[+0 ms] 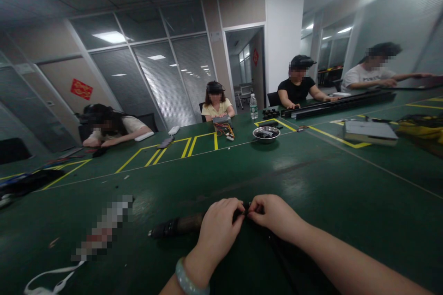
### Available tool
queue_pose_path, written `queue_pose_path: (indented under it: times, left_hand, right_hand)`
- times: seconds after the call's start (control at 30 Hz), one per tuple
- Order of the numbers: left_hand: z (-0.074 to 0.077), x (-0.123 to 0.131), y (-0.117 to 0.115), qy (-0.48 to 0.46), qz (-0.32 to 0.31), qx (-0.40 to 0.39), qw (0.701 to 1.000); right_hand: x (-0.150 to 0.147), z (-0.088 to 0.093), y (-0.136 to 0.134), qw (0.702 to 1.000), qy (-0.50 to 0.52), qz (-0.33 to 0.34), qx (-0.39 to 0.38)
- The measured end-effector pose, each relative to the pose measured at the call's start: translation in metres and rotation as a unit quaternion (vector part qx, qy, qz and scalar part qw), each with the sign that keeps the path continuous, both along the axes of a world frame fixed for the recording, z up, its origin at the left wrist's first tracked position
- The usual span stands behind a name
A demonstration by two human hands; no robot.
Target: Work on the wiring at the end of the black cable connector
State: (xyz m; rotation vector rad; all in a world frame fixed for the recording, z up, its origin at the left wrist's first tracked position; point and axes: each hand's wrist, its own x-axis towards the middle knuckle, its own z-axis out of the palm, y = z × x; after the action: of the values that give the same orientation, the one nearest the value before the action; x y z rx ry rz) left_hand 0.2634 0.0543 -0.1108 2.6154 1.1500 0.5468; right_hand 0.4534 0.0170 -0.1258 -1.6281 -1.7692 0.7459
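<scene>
My left hand (219,228) and my right hand (273,215) meet near the front edge of the green table (311,184). Both are closed in a pinch on a small black part (246,210) between their fingertips; its shape is too hidden to name. A dark cylindrical tool (176,227) lies on the table just left of my left hand, partly behind it. A pale green bracelet sits on my left wrist.
A metal bowl (266,133) of dark parts stands mid-table, with a water bottle (254,106) and coloured wires (226,131) behind it. Long black rails (339,103) and a grey box (370,131) lie right. Other people sit along the far side. A white strap (51,281) lies front left.
</scene>
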Motion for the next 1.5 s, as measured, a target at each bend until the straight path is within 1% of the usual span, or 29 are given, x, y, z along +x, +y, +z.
queue_pose_path:
  times: [0.23,0.33,0.5,0.67,0.77,0.97,1.2,1.5]
  left_hand:
    - [0.0008,0.0004,0.0012,-0.006,0.001,0.001,1.0]
    - [-0.0007,0.0004,0.0018,-0.006,-0.005,0.002,1.0]
    - [-0.0012,0.0004,0.0019,-0.002,-0.008,0.004,1.0]
    - [0.0015,0.0007,-0.0005,0.001,0.009,0.002,1.0]
    - [0.0006,0.0004,-0.0011,-0.003,0.015,0.0,1.0]
    - [-0.0037,-0.0003,-0.0005,-0.026,0.006,0.009,1.0]
    - [-0.0006,0.0002,-0.0023,-0.028,0.004,0.005,1.0]
    - [-0.0019,0.0005,-0.0014,-0.022,0.002,0.013,1.0]
  right_hand:
    - [0.0014,-0.0051,0.0008,0.999,0.028,0.019,0.004]
    - [0.0014,-0.0069,0.0019,0.999,0.027,0.016,0.004]
    - [0.0007,-0.0056,0.0015,1.0,0.014,0.007,0.014]
    - [0.0008,-0.0043,0.0005,1.0,0.024,0.005,0.007]
    - [0.0009,-0.0039,0.0008,1.0,0.025,0.007,0.003]
    - [0.0011,-0.0057,0.0023,1.0,0.023,0.006,0.001]
    - [0.0011,-0.0041,0.0015,1.0,0.024,0.004,-0.004]
    - [0.0025,-0.006,0.0018,1.0,0.015,0.002,0.005]
